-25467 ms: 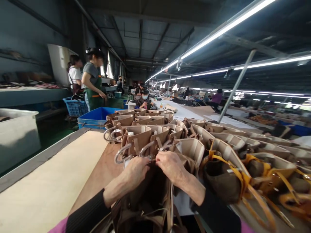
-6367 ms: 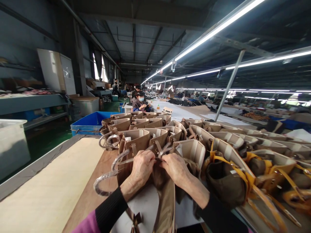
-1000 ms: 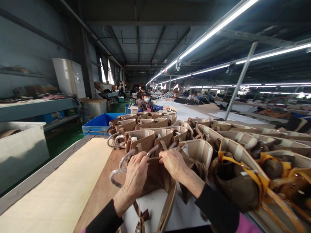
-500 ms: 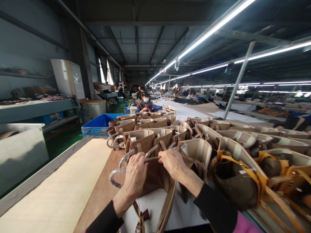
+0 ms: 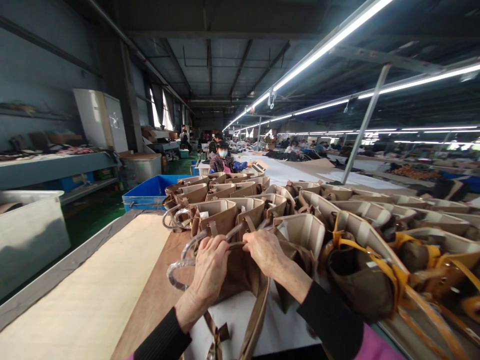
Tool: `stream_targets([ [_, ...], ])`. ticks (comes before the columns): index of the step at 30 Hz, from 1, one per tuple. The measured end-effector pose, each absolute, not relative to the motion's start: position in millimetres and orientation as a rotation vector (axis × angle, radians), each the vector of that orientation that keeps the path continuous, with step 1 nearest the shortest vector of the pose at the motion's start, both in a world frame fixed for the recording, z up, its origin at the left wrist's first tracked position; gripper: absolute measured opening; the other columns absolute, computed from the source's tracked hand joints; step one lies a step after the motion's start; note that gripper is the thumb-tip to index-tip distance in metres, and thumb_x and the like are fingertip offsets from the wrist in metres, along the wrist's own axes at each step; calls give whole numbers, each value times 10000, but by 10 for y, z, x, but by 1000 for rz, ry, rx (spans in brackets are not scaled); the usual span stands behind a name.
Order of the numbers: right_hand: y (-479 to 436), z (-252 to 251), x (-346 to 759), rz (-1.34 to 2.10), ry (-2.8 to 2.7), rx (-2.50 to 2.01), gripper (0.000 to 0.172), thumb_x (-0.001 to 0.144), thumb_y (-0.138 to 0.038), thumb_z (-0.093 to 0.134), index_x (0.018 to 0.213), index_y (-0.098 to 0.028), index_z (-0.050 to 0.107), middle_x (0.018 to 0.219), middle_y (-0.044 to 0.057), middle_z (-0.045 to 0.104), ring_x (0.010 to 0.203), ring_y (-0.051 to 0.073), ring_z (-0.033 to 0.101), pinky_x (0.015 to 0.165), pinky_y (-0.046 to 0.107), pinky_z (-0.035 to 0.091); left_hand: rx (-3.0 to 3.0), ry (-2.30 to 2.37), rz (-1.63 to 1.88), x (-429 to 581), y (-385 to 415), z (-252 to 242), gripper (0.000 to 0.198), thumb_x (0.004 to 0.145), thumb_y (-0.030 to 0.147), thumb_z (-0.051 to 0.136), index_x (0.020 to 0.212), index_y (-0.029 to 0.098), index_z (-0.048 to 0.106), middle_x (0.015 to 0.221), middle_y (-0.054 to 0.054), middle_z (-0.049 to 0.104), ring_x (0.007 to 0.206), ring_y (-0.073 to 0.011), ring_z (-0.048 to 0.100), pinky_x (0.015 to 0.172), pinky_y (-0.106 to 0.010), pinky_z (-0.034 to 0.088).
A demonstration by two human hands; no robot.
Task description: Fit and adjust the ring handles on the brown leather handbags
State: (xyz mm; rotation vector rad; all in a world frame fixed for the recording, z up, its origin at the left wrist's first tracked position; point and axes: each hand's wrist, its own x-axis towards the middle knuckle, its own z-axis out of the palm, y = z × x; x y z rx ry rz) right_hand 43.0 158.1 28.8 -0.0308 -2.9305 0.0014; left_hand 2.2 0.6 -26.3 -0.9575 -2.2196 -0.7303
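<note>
A brown handbag stands open on the table right in front of me. My left hand is closed round its near top edge, beside a handle wrapped in clear plastic. My right hand pinches the same top edge a little to the right. A brown strap hangs down from the bag over white paper. Behind it stand several tan handbags in rows.
Brown bags with yellow straps lie at the right. A bare stretch of table runs along the left. A blue crate and a grey bin stand on the left. A seated person works far back.
Over the last second my hands have stayed on the bag's top edge; only the view shifted slightly. Earlier frames had two people standing at the left, who are gone.
</note>
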Motion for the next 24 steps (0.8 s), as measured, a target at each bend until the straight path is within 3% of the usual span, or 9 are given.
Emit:
stream_targets([
  [10, 1624, 298, 469, -77, -2959, 84, 160, 870, -301, 547, 799, -226, 669, 713, 46, 683, 757, 206, 654, 594, 254, 378, -859, -2394, -966, -27, 33, -184, 141, 769, 66, 513, 679, 173, 522, 722, -9, 601, 725, -162, 519, 676, -265, 357],
  [16, 1482, 369, 400, -140, -2964, 194, 171, 871, -302, 542, 845, -212, 685, 841, 82, 703, 828, 246, 653, 693, 295, 422, -806, -2406, -962, -26, 43, -188, 142, 761, 71, 505, 662, 170, 527, 699, -9, 604, 681, -146, 515, 652, -247, 335],
  [24, 1448, 407, 314, -108, -3000, 176, 185, 882, -336, 543, 879, -247, 706, 831, 61, 711, 824, 229, 657, 661, 265, 430, -778, -2435, -1123, -76, 33, -149, 147, 727, 62, 542, 618, 160, 526, 662, 11, 590, 655, -113, 496, 628, -216, 322],
])
